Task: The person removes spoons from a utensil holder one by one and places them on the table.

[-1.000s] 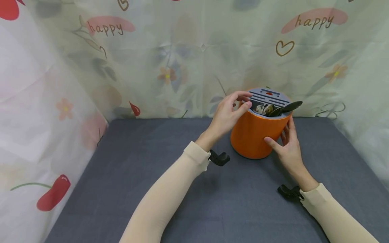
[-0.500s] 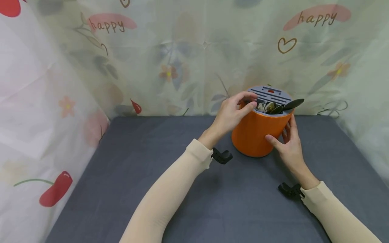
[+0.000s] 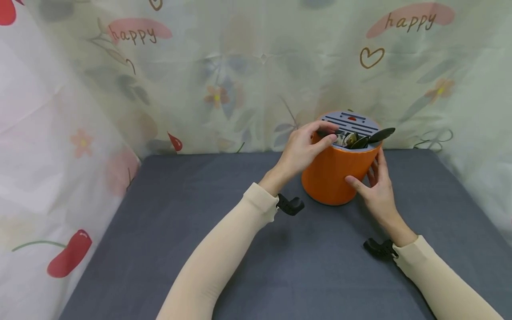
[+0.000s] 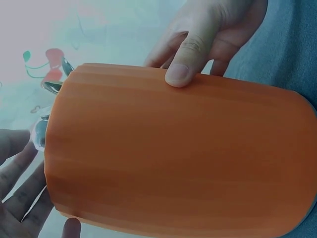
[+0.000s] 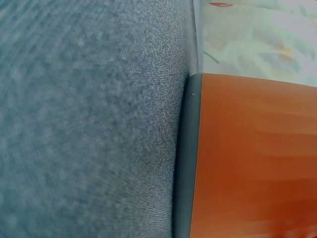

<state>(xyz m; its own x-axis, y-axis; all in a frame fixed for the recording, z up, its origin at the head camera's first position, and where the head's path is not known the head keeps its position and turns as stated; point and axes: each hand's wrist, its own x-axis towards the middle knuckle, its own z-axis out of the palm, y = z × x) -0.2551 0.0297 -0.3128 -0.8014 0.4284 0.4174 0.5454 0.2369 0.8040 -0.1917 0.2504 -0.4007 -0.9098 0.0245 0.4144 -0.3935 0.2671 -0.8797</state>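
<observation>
An orange round utensil holder [image 3: 332, 178] with a grey slotted top [image 3: 356, 122] stands at the back right of the table. My right hand [image 3: 378, 191] grips its right side, thumb in front and fingers behind. In the front opening of the top sit dark spoon-like utensils [image 3: 382, 135] and pale, rounded ends [image 3: 347, 140]. My left hand [image 3: 304, 144] is at the holder's left rim, thumb and forefinger apart over the opening. In the left wrist view its fingers [image 4: 20, 198] spread along the rim, the thumb tip close to a clear rounded end [image 4: 39, 134].
A dark grey cloth [image 3: 180, 222] covers the table. Behind it hangs a printed curtain [image 3: 256, 80], close to the holder's back. Black wrist mounts [image 3: 291, 205] stick out from both cuffs.
My left thumb and forefinger have shifted slightly right, farther over the opening. My right hand keeps its grip on the holder, and the whole view has shifted a little.
</observation>
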